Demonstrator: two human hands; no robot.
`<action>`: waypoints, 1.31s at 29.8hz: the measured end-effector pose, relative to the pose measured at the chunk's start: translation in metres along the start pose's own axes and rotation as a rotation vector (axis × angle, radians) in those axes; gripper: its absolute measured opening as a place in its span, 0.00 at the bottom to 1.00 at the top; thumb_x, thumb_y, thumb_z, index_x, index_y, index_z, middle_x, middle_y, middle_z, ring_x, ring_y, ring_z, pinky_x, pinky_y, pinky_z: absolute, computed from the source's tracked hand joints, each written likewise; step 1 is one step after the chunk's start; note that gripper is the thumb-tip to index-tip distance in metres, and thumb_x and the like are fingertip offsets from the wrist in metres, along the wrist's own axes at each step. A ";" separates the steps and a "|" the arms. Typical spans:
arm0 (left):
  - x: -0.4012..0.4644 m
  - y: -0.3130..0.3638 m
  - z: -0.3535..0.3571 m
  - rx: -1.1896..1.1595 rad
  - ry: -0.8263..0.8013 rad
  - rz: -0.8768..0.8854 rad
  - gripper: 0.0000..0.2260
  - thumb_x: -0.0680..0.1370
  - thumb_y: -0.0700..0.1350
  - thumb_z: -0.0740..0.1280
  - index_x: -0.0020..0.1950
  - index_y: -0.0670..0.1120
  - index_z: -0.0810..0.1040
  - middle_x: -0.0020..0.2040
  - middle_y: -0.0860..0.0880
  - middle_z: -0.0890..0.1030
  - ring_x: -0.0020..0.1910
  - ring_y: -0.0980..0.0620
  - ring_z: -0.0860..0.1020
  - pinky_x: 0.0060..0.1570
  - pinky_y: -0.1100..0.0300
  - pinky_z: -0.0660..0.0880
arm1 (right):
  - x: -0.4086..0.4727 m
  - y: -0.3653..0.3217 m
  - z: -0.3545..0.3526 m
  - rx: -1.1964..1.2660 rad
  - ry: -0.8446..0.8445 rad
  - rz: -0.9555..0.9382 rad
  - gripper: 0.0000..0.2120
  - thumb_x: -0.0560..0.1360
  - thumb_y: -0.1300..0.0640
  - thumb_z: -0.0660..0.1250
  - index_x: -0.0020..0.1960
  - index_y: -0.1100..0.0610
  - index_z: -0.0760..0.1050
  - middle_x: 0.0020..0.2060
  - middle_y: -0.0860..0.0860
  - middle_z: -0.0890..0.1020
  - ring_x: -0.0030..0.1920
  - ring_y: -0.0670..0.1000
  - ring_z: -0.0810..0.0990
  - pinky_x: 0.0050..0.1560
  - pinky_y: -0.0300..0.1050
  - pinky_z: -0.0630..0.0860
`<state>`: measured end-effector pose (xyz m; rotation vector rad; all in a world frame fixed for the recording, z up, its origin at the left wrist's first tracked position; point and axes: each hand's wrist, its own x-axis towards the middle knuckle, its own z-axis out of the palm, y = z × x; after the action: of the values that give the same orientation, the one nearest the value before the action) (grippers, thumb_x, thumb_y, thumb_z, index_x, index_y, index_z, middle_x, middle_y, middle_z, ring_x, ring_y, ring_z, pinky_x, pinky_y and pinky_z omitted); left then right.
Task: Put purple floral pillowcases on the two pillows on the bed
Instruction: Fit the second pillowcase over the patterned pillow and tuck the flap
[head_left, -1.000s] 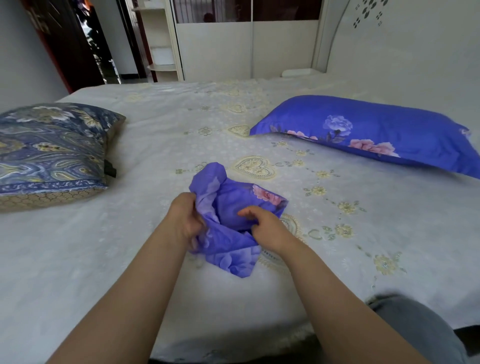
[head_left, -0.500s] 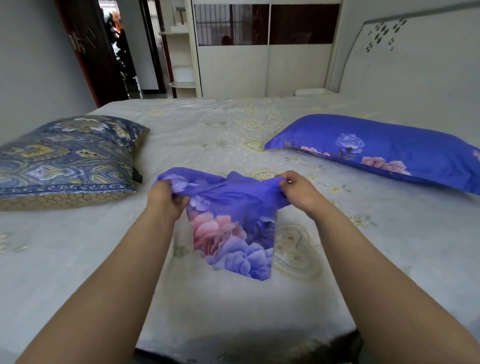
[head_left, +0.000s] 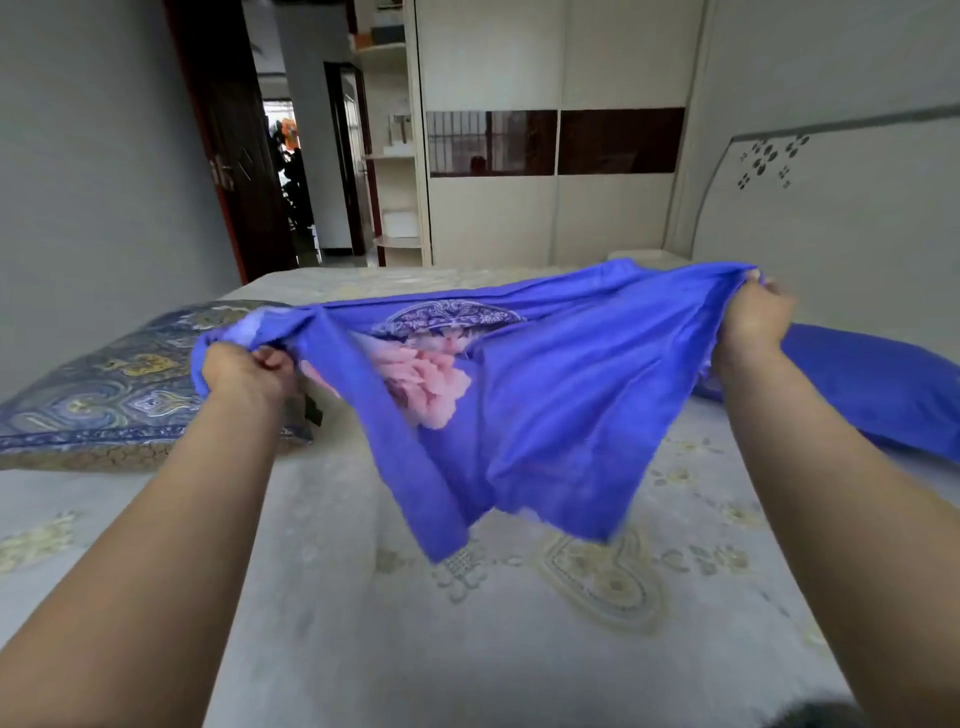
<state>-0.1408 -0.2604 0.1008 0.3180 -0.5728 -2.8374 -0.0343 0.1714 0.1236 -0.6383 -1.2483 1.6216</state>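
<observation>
We hold the pillowcase (head_left: 519, 415) stretched above the bed (head_left: 467, 623), left hand (head_left: 244, 371) and right hand (head_left: 753, 322) each pinching an upper corner. It looks light, limp and slippery; best gripped at the open hem.

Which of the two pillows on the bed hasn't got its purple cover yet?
The paisley pillow on the left, dark blue with gold patterning. The pillow on the right already wears plain purple fabric matching the pillowcase held up.
</observation>
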 end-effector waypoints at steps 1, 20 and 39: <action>0.005 0.006 -0.002 0.053 -0.041 -0.045 0.11 0.73 0.38 0.53 0.32 0.49 0.63 0.21 0.54 0.72 0.19 0.61 0.68 0.20 0.74 0.62 | 0.002 0.001 0.000 0.008 -0.012 -0.013 0.16 0.79 0.58 0.57 0.33 0.52 0.63 0.29 0.47 0.66 0.29 0.47 0.63 0.30 0.38 0.64; 0.013 -0.081 -0.176 2.260 0.003 0.163 0.34 0.77 0.53 0.63 0.76 0.46 0.48 0.71 0.35 0.62 0.68 0.35 0.65 0.66 0.45 0.61 | -0.118 0.154 -0.028 -1.519 -1.110 0.215 0.14 0.74 0.53 0.69 0.52 0.62 0.73 0.41 0.57 0.77 0.41 0.57 0.77 0.32 0.43 0.73; -0.003 -0.064 -0.137 2.401 -0.590 0.704 0.16 0.75 0.47 0.64 0.62 0.48 0.75 0.60 0.42 0.77 0.59 0.40 0.74 0.55 0.49 0.73 | -0.128 0.169 -0.025 -1.554 -1.081 -0.081 0.29 0.75 0.59 0.59 0.74 0.52 0.55 0.61 0.56 0.75 0.55 0.58 0.77 0.54 0.49 0.75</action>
<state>-0.1147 -0.2502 -0.0481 -0.3785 -2.8102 -0.2624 -0.0232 0.0632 -0.0600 -0.4926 -3.2831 0.5132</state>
